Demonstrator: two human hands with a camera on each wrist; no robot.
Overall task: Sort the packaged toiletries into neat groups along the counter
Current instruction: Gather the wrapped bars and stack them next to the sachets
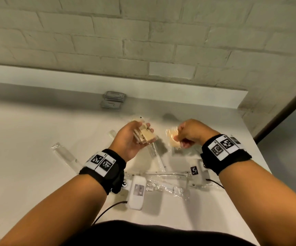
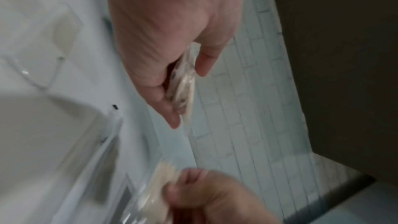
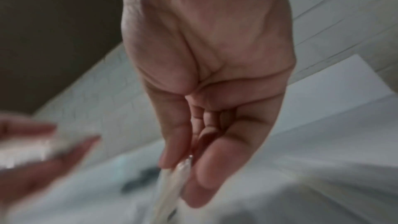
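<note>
A small stack of beige packets [image 1: 144, 135] is gripped in the curled left hand [image 1: 131, 139] above the white counter [image 1: 28, 139]; a single beige packet [image 1: 174, 140] is pinched by the right hand [image 1: 189, 133] just beside it; only the head view shows grey packets [image 1: 112, 100] stacked by the wall and clear-wrapped sticks [image 1: 63, 153] lying below the hands.

The left hand [image 1: 128, 139] hides part of its packets [image 1: 144, 135]. The gray packs [image 1: 113, 99] have print too small to read.
</note>
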